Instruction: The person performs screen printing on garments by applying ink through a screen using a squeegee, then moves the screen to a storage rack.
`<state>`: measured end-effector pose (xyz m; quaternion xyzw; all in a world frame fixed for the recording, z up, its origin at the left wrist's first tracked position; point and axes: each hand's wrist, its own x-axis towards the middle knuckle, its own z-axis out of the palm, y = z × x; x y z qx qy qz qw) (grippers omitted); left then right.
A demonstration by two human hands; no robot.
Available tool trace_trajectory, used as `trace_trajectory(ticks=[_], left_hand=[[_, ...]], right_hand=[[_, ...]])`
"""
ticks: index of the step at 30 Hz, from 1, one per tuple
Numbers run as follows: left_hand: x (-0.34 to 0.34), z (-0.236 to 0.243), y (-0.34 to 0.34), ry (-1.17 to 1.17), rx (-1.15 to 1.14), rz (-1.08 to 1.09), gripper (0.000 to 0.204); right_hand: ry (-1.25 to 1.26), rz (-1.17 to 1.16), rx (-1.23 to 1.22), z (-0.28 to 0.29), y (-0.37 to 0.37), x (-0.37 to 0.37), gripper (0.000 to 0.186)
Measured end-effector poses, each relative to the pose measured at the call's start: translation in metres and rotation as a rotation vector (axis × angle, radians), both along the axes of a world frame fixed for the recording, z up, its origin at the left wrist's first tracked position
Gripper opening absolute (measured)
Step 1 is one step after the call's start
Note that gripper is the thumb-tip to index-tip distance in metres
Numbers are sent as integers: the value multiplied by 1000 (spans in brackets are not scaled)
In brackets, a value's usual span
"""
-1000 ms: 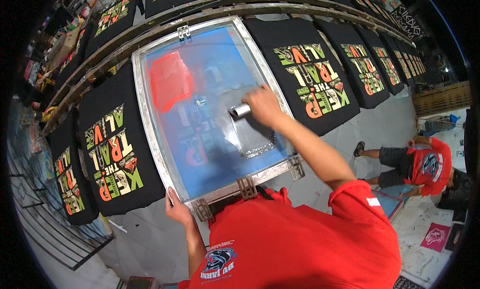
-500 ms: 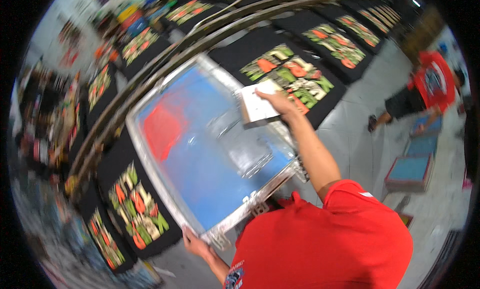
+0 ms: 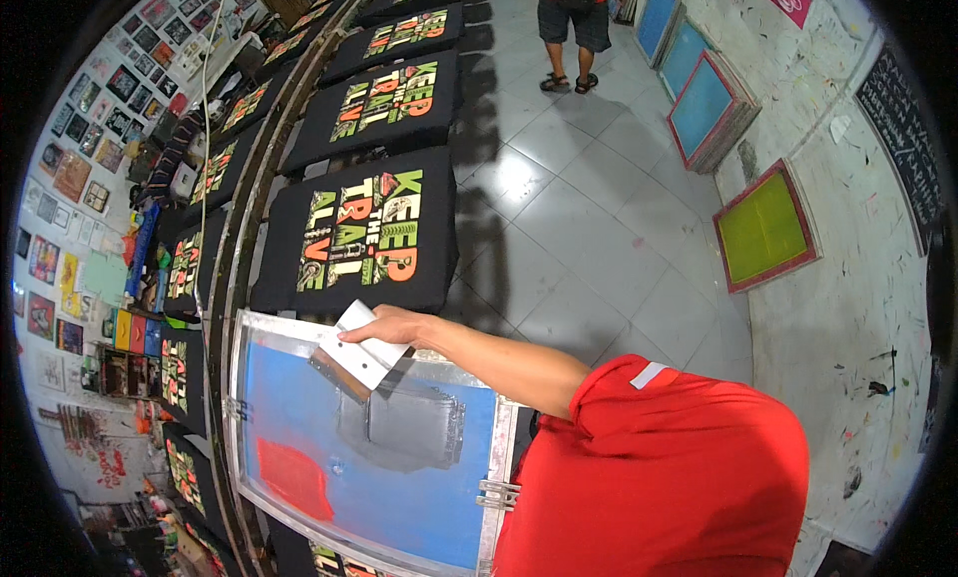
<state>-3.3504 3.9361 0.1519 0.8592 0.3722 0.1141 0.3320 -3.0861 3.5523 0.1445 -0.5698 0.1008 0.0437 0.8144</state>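
My right hand (image 3: 397,326) is closed round a squeegee (image 3: 361,357) with a white handle and a brownish blade edge. It holds the squeegee tilted over the far side of a screen printing frame (image 3: 507,447). The frame has a pale metal rim and blue mesh (image 3: 419,522). On the mesh are a patch of dark grey ink (image 3: 424,427) near the squeegee and a red area (image 3: 291,477) at the left. My left hand is out of view.
Black shirts (image 3: 424,253) with colourful prints lie in rows along a long rail (image 3: 238,218). A person (image 3: 571,23) stands on the tiled floor (image 3: 599,213) at the far end. Blue screens (image 3: 704,108) and a yellow-green screen (image 3: 766,228) lean on the right wall.
My view has turned right along the row of shirts. The frame now lies level across the view, with the squeegee still in my right hand. My left hand has gone out of view.
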Motion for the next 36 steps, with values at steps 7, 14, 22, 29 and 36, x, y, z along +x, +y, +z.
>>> trace_trajectory(ticks=[7,14,22,29,36], left_hand=[[-45,-32,112,-47,0,-149,43],[-114,-76,244,-156,-45,-131,45],[-108,-121,294,-399,-224,118,44],[-132,-130,327,-493,-450,371,42],[-118,-123,364,-561,-480,414,45]], right_hand=[[-67,-188,-11,15,48,-85,58],[-53,-175,94,23,153,-170,57],[-109,-163,172,-40,244,-124,41],[6,-23,158,-75,311,-87,47],[32,26,120,-76,367,-45,49]])
